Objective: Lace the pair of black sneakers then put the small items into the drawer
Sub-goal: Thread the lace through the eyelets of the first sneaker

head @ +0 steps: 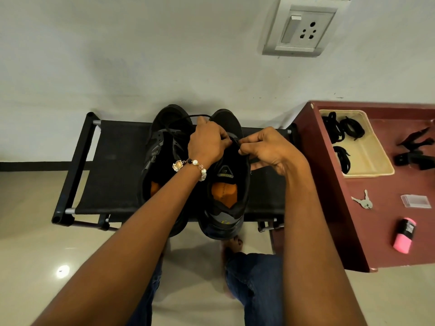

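Observation:
Two black sneakers with orange insoles stand side by side on a black fabric shoe rack (113,165): the left sneaker (160,147) and the right sneaker (226,184). My left hand (207,143), with a bead bracelet on the wrist, pinches a black lace (186,118) over the right sneaker's eyelets. My right hand (270,149) pinches the same lace's other part beside that sneaker's right edge. The lace loops back over the left sneaker's toe. Keys (363,201), a clear small box (415,201) and a pink-and-black item (403,236) lie on the maroon cabinet (329,184).
A cream tray (374,158) holding several coiled black laces sits on the cabinet's far side, with black clips (414,149) to its right. A wall socket (301,29) is above. My knees in jeans (254,278) are below, on a glossy tiled floor.

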Demonstrator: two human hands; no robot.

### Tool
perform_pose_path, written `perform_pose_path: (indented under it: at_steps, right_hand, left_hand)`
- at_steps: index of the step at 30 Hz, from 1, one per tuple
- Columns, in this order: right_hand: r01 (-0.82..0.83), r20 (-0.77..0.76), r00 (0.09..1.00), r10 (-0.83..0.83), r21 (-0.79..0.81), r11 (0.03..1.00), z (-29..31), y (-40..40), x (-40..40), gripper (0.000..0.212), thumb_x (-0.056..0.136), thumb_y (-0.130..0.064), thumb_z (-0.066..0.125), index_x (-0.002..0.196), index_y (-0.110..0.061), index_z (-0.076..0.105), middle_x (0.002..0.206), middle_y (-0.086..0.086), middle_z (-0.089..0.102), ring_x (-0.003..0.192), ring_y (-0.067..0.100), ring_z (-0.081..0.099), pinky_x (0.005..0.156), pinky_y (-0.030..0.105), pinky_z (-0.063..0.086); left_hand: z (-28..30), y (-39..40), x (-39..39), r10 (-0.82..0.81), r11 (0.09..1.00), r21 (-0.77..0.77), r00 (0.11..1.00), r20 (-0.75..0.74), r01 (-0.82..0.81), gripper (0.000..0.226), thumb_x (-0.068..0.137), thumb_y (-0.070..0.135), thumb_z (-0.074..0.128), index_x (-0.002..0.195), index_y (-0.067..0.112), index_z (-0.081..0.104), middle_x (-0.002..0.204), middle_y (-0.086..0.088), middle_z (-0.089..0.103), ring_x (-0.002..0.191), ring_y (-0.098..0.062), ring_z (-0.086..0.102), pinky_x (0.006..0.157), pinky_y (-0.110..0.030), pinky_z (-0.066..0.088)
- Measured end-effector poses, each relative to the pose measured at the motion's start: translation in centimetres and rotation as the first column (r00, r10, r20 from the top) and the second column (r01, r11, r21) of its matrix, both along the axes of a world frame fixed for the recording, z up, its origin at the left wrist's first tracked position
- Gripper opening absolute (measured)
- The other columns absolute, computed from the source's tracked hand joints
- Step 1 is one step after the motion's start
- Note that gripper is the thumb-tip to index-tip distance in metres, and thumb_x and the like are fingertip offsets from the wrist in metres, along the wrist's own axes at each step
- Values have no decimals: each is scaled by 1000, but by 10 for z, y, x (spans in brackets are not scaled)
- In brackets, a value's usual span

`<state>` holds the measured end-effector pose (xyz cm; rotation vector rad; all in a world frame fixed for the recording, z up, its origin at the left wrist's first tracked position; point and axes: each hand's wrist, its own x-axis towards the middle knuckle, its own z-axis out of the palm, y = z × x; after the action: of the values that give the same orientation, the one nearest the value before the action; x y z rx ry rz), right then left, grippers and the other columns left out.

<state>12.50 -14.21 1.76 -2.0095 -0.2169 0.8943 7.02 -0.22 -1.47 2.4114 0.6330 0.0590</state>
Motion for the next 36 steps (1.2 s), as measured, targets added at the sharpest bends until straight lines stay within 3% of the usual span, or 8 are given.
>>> perform_pose_path:
  at_steps: [7, 11, 15, 19, 25, 29, 33, 36]
  right_hand:
    - [-20, 6, 1000, 20, 20, 1000, 0, 0, 0, 14, 86, 1, 65, 86, -10, 72, 101, 17, 72, 81, 19, 70, 58, 28, 59]
    - [-44, -29, 999, 45, 48, 998, -4, -3, 3, 6, 88, -9, 69, 92, -10, 74, 107, 5, 72, 90, 18, 69, 67, 33, 61]
    - [97, 85, 991, -103, 73, 993, -17, 0, 5, 17, 96, -16, 61, 103, -4, 72, 89, 12, 67, 69, 18, 63, 60, 35, 61]
    - [153, 324, 934, -147, 9, 988, -33, 14, 6, 5, 86, -13, 73, 91, -13, 74, 75, 3, 68, 49, 11, 61, 52, 32, 59]
    - [252, 307, 914, -265, 84, 964, -39, 16, 4, 9, 80, -12, 79, 78, -20, 75, 72, 2, 70, 49, 10, 60, 50, 29, 55]
    - [287, 384, 874, -298, 87, 954, -45, 19, 3, 6, 81, -18, 78, 76, -20, 76, 68, -1, 70, 56, 13, 64, 58, 37, 59]
    - [218, 514, 850, -115, -145, 965, -41, 27, -1, 12, 92, -21, 61, 80, -19, 64, 97, 4, 70, 92, 25, 63, 73, 30, 45]
    - [253, 439, 876, -199, -69, 965, -37, 24, 0, 15, 96, -17, 52, 82, -16, 57, 99, 7, 67, 87, 26, 66, 78, 39, 56]
  left_hand:
    - [-6, -4, 0, 22, 999, -27, 1000, 19, -21, 17, 90, 30, 66, 102, 19, 72, 126, -8, 39, 101, -27, 57, 76, -25, 40]
    - [-14, -6, 2, 87, 994, -74, 996, 33, -84, 18, 90, 29, 66, 104, 20, 72, 125, -7, 41, 102, -26, 57, 75, -25, 40]
    - [-21, -12, 5, 193, 974, -124, 981, 16, -190, 11, 91, 26, 66, 99, 20, 71, 123, -1, 41, 90, -19, 54, 68, -27, 44]
    - [-27, -16, 9, 359, 911, -219, 933, -1, -351, 12, 90, 23, 63, 102, 25, 66, 83, 22, 43, 65, 0, 50, 49, -19, 32]
    - [-28, -9, 14, 405, 859, -329, 914, -33, -392, 20, 89, 23, 66, 107, 17, 68, 71, 14, 56, 47, 15, 50, 33, -8, 29]
    - [-20, -3, 15, 267, 908, -324, 963, -42, -266, 6, 85, 26, 73, 88, 22, 76, 122, -4, 59, 87, -19, 65, 69, -27, 54]
    - [-17, 2, 15, 184, 890, -415, 982, -46, -186, 3, 85, 24, 73, 84, 21, 75, 126, -14, 54, 94, -21, 62, 83, -26, 52]
    - [-13, 0, 7, 190, 885, -434, 982, 6, -169, 11, 82, 20, 75, 92, 24, 73, 125, -5, 49, 108, -17, 53, 88, -24, 46]
